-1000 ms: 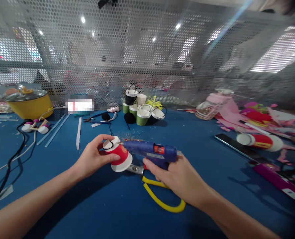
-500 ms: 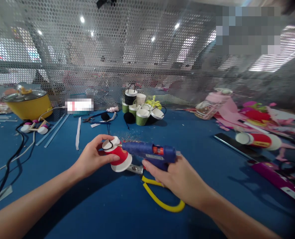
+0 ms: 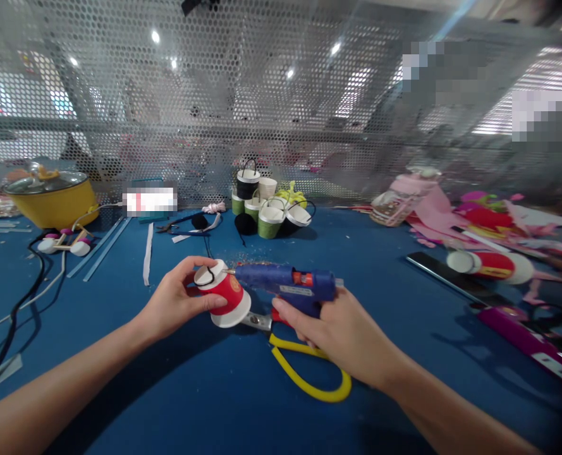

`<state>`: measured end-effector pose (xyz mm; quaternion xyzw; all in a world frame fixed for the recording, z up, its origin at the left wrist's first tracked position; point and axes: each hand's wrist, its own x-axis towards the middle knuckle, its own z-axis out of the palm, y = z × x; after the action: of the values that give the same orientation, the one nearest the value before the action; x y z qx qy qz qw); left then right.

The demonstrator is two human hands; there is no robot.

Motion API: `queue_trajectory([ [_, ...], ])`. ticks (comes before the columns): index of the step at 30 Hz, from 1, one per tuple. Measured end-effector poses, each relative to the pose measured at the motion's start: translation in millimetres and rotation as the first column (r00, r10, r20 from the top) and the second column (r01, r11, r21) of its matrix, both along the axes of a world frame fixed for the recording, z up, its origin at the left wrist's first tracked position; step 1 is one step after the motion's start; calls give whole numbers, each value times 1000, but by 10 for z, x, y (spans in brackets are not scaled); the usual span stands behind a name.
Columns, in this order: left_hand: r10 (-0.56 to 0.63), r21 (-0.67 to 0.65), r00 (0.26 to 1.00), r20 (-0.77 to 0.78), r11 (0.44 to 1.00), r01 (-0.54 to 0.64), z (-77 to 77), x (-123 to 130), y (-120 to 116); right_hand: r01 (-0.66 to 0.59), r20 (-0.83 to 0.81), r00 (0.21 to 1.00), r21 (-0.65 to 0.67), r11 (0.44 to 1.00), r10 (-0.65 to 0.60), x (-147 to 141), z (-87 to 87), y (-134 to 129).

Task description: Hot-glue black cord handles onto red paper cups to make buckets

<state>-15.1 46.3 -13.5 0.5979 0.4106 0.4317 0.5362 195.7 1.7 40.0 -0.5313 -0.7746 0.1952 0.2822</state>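
Note:
A red and white paper cup (image 3: 228, 292) is tilted in my left hand (image 3: 179, 297), whose thumb and fingers are closed round it. Black cord (image 3: 205, 278) lies over the cup's white end. My right hand (image 3: 342, 335) is wrapped round the grip of a blue glue gun (image 3: 285, 282), one finger by its red trigger. The gun's metal nozzle points left and is at the edge of the cup's white end; whether they touch I cannot tell. Scissors with yellow handles (image 3: 309, 392) lie on the blue table (image 3: 205, 404), partly below the cup and my right hand.
Several small green, black and white cups (image 3: 271, 218) stand at the back centre. Pliers (image 3: 181, 222) and paper strips lie left of them. A yellow pot (image 3: 55, 199) and cables are far left. Rightward are a phone (image 3: 442, 275), another red and white cup (image 3: 492, 267) and a purple tool (image 3: 522, 341).
The glue gun and my right hand have shifted very slightly, the nozzle staying by the cup's end. My left hand keeps the cup in nearly the same place.

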Motion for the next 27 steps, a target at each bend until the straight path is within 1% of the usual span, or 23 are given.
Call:
queue_trajectory([
  [9,-3,-3,1000,-3,1000,3,-5,-2,1,17,-56,998,-32,999,-18,-34,-14,-30],
  [15,23,-5,999,-30,1000,-23,0,6,-1,-77,-19,997,45,996,78,-29,5,-10],
  [17,24,1,999,-35,1000,-24,12,9,-6,-87,-2,996,53,995,87,-30,18,-12],
  [23,29,-5,998,-53,1000,-30,37,16,-17,-69,10,998,21,997,69,-39,9,-21],
  [27,23,-8,999,-39,1000,-24,26,14,-13,-51,-15,999,-1,999,51,-28,-22,-13],
])
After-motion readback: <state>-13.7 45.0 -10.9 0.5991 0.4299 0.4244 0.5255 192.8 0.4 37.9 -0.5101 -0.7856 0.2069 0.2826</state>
